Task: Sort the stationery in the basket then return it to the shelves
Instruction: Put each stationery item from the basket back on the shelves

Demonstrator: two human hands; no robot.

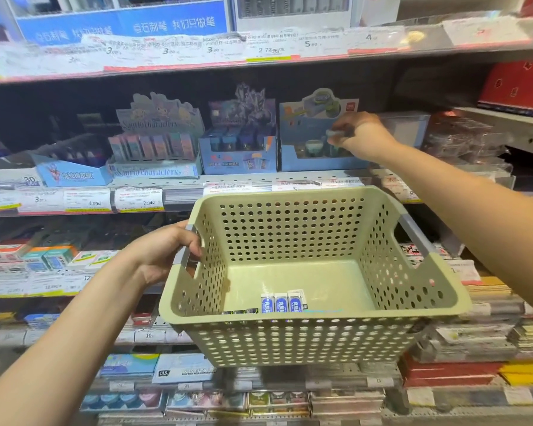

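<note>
Your left hand [170,250] holds the basket [314,305] up while your right hand [356,133] reaches into a display box on the shelf.

Your left fingers are curled round the grey handle [183,256] on the basket's left side, carrying the pale green perforated basket in front of the shelves. Inside it, against the near wall, three blue-and-white erasers [282,301] lie side by side, and just left of them are some small dark items [240,312] too hidden by the rim to identify. Your right hand pinches a small pale round item [335,133], blurred, just above the open light-blue display box [320,142] on the middle shelf [259,179]. That box holds similar small round containers [313,147]. To its left stand a darker blue display box [237,149] and a Sanrio characters display [157,142].
</note>
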